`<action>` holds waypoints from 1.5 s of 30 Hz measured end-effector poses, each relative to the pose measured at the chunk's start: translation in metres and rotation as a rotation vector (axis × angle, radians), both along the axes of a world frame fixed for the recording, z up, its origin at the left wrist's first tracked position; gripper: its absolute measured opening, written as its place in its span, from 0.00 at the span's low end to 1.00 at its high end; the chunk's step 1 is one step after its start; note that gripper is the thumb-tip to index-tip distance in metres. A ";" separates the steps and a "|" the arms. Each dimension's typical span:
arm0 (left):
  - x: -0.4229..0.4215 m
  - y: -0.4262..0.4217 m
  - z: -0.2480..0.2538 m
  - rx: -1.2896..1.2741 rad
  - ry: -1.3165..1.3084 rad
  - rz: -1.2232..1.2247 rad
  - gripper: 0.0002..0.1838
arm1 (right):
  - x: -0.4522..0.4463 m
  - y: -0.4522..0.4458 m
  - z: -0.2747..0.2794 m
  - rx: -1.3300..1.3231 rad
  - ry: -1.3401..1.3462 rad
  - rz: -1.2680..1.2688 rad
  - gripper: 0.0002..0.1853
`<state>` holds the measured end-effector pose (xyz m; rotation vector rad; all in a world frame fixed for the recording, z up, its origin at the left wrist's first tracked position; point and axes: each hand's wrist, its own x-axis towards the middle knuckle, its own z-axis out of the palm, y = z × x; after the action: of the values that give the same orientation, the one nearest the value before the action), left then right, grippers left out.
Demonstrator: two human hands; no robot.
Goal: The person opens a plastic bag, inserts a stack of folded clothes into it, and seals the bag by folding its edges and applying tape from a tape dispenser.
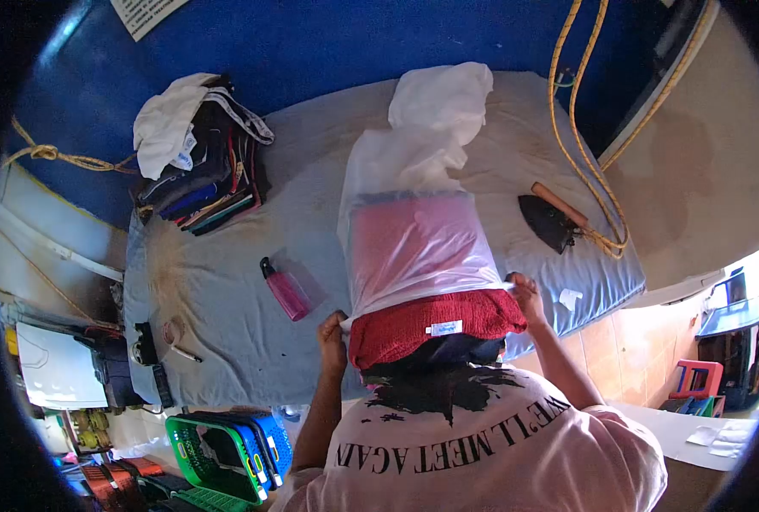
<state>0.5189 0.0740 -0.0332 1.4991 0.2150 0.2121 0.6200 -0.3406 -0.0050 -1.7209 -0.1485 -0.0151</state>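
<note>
Grip closed on both sides: the left hand (332,334) and the right hand (526,299) each clench an edge of a translucent plastic bag's (422,243) open mouth, holding it stretched wide. Lying on a table (311,183) covered in grey-blue cloth, the bag has its mouth toward the person and its crumpled end pointing away. A red knitted garment (388,331) with a white label (445,328) sticks out of the mouth, between the hands; pinkish-red fabric shows through the plastic. Dark cloth (461,348) lies just below the garment, against the person's printed shirt (482,435). To the bag's left, a pink bottle (288,293) with a black cap lies on its side; farther off is a stack of folded clothes (213,183), topped by a white cloth (166,119). To the right rests a dark iron (550,224) with a brown handle, near a looped yellowish cord (620,205).
</note>
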 end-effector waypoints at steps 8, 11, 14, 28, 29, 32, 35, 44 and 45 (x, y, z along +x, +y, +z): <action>0.003 -0.027 0.064 0.157 0.011 -0.176 0.25 | -0.002 0.028 0.093 0.202 0.277 0.324 0.13; 0.004 -0.015 0.077 0.271 0.124 -0.348 0.19 | -0.003 0.022 0.075 -0.236 -0.023 0.339 0.13; -0.012 -0.020 0.050 0.465 -0.102 -0.197 0.15 | -0.030 0.026 0.064 -0.472 -0.169 0.173 0.07; -0.032 -0.039 0.014 0.592 -0.189 0.176 0.11 | -0.071 0.009 -0.022 -0.007 -0.124 -0.012 0.16; -0.023 -0.036 0.011 0.555 -0.155 0.166 0.11 | -0.063 0.007 -0.014 -0.086 -0.119 -0.007 0.17; -0.003 -0.029 0.008 0.640 -0.200 0.095 0.13 | -0.061 0.016 -0.014 -0.098 -0.021 -0.090 0.18; 0.006 -0.013 -0.065 0.009 0.033 0.172 0.15 | -0.039 0.019 -0.012 -0.370 -0.151 -0.119 0.14; 0.024 -0.031 0.016 0.492 0.344 0.005 0.20 | 0.001 0.019 -0.085 -0.464 0.158 -0.304 0.12; 0.022 -0.024 -0.003 0.530 0.313 -0.026 0.21 | 0.002 0.011 -0.102 -0.336 0.170 -0.242 0.15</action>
<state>0.5413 0.0497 -0.0358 2.0609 0.4119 0.0082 0.6221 -0.3297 -0.1068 -2.0570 0.1945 -0.0232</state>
